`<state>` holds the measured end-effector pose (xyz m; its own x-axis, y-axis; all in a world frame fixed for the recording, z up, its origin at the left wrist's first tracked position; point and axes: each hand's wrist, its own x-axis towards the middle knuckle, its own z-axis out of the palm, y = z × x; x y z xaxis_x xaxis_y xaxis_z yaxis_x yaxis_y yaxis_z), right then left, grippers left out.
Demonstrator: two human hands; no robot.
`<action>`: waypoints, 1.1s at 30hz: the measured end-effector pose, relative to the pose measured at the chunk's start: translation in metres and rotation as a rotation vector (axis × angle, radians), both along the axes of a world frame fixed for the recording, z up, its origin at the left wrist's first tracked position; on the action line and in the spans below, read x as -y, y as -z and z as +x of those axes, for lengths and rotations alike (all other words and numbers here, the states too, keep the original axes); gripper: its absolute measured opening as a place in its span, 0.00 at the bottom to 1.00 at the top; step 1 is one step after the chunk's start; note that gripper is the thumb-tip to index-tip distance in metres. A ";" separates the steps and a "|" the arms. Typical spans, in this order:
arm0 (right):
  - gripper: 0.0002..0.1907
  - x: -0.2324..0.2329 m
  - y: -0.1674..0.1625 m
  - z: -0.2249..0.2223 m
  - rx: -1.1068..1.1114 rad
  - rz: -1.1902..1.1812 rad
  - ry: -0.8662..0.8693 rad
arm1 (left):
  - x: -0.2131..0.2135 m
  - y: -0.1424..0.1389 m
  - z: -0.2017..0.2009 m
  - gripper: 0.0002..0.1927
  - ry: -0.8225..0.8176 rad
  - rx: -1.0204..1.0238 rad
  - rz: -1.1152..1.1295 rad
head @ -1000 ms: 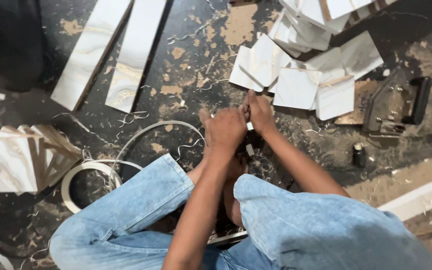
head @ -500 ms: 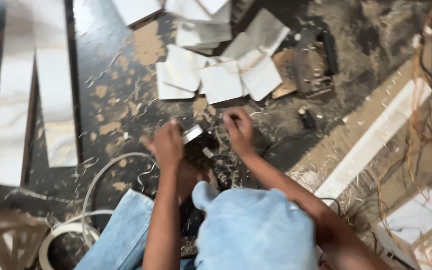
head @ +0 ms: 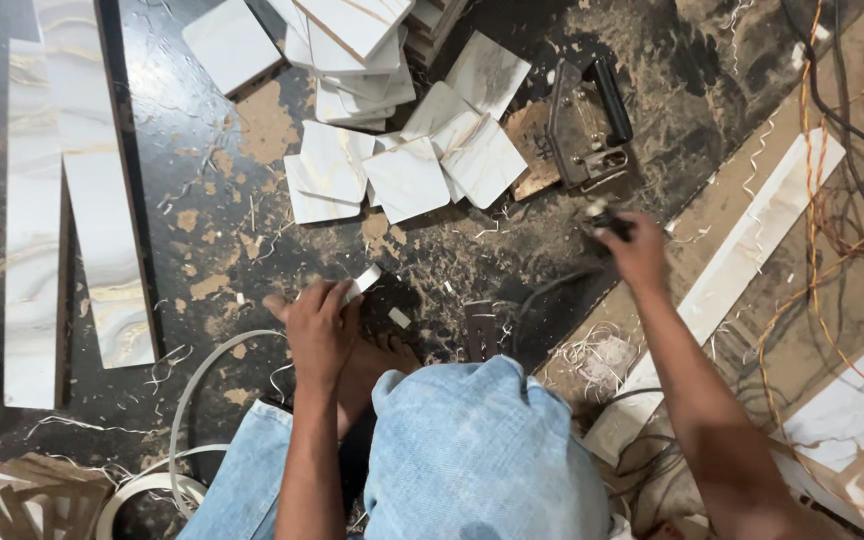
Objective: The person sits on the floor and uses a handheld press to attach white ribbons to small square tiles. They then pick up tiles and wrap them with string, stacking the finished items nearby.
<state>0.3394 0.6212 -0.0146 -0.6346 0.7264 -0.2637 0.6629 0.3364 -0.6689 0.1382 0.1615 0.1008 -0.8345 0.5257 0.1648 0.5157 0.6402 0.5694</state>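
**Hands parted: right at small dark tool, left on white strip**

Since half a second ago the two hands have separated; they were close together at mid-frame, and the right hand (head: 635,250) now reaches out to right of centre while the left hand (head: 319,325) sits lower left of centre.

Right hand: fingers closed round a small dark tool (head: 604,217), held just below a larger dark metal power tool (head: 585,125) lying on the floor in the upper centre-right. What kind of tool the hand holds cannot be told.

Left hand: fingers curled narrowly on a short white strip piece (head: 362,283), pressed near the person's bare foot (head: 384,358). One end of the piece shows past the fingertips.

Surroundings: a loose heap of square marble-patterned tiles (head: 407,175) lies in the upper centre, just above the left hand. Two long marbled boards (head: 102,220) run down the left side of the frame. A long white strip (head: 752,240) lies diagonally at right, beside tangled cables (head: 842,230). A coil of white edge banding (head: 187,410) curls at lower left, beside the denim-clad knee (head: 477,450). The dark floor (head: 202,130) is strewn with sawdust and shavings.
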 end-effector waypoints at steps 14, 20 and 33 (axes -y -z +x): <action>0.22 -0.056 -0.074 -0.072 -0.155 0.493 -0.213 | 0.034 -0.017 0.045 0.13 -0.338 0.018 0.086; 0.27 -0.055 -0.078 -0.093 0.011 0.401 -0.063 | 0.062 -0.014 0.069 0.13 -0.437 0.137 0.107; 0.22 -0.045 -0.080 -0.099 0.015 0.514 -0.158 | 0.011 0.040 0.038 0.37 -0.278 0.056 -0.258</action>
